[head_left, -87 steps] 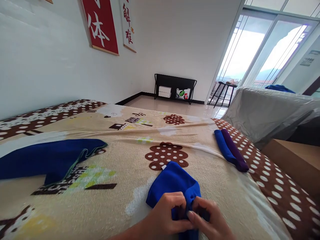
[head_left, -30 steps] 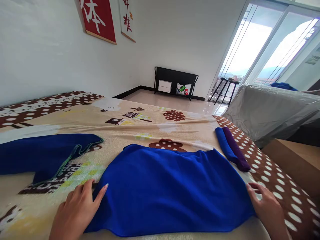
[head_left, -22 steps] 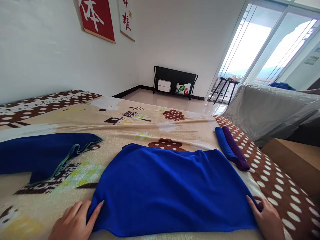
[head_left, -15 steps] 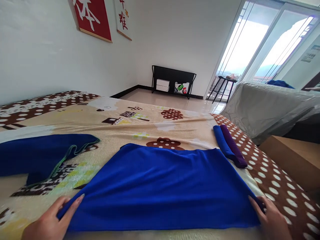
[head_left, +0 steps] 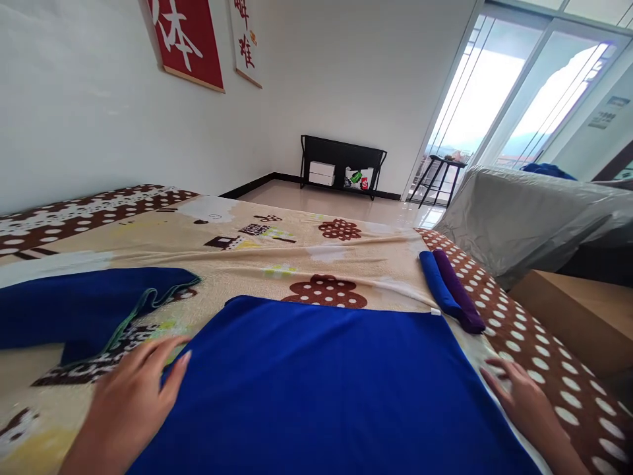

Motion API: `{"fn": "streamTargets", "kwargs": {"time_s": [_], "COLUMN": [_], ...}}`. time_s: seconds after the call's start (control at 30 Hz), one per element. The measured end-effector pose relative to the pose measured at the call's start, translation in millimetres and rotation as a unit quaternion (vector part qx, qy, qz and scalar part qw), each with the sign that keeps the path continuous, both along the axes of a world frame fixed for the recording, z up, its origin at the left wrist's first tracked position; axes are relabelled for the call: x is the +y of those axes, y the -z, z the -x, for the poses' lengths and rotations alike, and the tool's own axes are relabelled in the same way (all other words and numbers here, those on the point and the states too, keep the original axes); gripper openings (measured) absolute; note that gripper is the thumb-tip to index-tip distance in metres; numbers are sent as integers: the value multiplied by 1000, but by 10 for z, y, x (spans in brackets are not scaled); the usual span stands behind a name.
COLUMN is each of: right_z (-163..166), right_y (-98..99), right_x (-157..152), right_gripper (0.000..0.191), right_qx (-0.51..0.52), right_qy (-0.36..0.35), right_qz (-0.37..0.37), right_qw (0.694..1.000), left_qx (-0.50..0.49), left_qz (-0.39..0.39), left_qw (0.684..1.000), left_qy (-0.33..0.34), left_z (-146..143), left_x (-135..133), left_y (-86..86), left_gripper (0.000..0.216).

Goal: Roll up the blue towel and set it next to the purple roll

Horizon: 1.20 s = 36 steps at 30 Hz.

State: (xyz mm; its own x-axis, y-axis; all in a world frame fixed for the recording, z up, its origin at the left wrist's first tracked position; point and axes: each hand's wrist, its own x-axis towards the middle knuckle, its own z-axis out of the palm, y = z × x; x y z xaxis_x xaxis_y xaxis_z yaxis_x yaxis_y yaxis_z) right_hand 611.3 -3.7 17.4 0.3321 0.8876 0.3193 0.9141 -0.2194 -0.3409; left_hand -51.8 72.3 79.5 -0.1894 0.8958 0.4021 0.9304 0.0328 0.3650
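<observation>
Two flat hands, left hand (head_left: 126, 402), right hand (head_left: 524, 399), blue towel (head_left: 321, 389)

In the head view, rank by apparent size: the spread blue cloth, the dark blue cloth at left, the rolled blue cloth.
1. spread blue cloth, nearest the camera
2. dark blue cloth
3. rolled blue cloth, farther off

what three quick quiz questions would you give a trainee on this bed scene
1. True or false: the blue cloth lies spread flat on the patterned blanket.
2. Where is each hand? A) both lifted clear of the bed B) left hand at the cloth's left edge, right hand at its right edge C) both on the rolled towels
3. What lies near the bed's right border, beyond the cloth?

Key: 1 true. 2 B. 3 two rolled towels side by side, a blue roll and a purple roll.
</observation>
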Motion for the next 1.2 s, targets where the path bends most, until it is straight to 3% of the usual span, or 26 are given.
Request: {"fn": "streamTargets", "kwargs": {"time_s": [0.07, 0.13, 0.2, 0.3, 0.43, 0.6, 0.7, 0.93, 1.2], "right_z": [119, 219, 282, 300, 217, 72, 43, 112, 243], "right_y": [-105, -128, -88, 1, 31, -13, 10, 125, 322], "right_x": [466, 863, 1135, 1322, 1416, 1568, 1649, 1877, 1959], "right_gripper": [49, 46, 45, 40, 21, 24, 26, 29, 25], "right_qx": [7, 0, -12, -34, -67, -101, -108, -151, -255], "right_qy": [-76, -131, -167, -192, -195, -191, -188, -137, -125], "right_qz": [14, 24, 37, 57, 63, 51, 52, 25, 26], "right_qw": [997, 991, 985, 979, 977, 975, 975, 979, 959], "left_qx": [29, 31, 20, -3, -48, -110, -120, -61, 45], "left_qz": [48, 84, 114, 139, 120, 94, 85, 71, 103], "left_qw": [996, 992, 989, 981, 976, 979, 982, 993, 991], "left_qy": [69, 90, 96, 138, 177, 142, 116, 68, 74], "left_z": [-98, -169, -184, -99, 136, 446, 566, 656, 720], "left_x": [411, 812, 1126, 1382, 1534, 1753, 1876, 2112, 2162], "left_y": [-92, -87, 26, 285, 478, 444, 422, 482, 737], "left_gripper": [39, 44, 45, 37, 42, 64, 65, 51, 47]}}
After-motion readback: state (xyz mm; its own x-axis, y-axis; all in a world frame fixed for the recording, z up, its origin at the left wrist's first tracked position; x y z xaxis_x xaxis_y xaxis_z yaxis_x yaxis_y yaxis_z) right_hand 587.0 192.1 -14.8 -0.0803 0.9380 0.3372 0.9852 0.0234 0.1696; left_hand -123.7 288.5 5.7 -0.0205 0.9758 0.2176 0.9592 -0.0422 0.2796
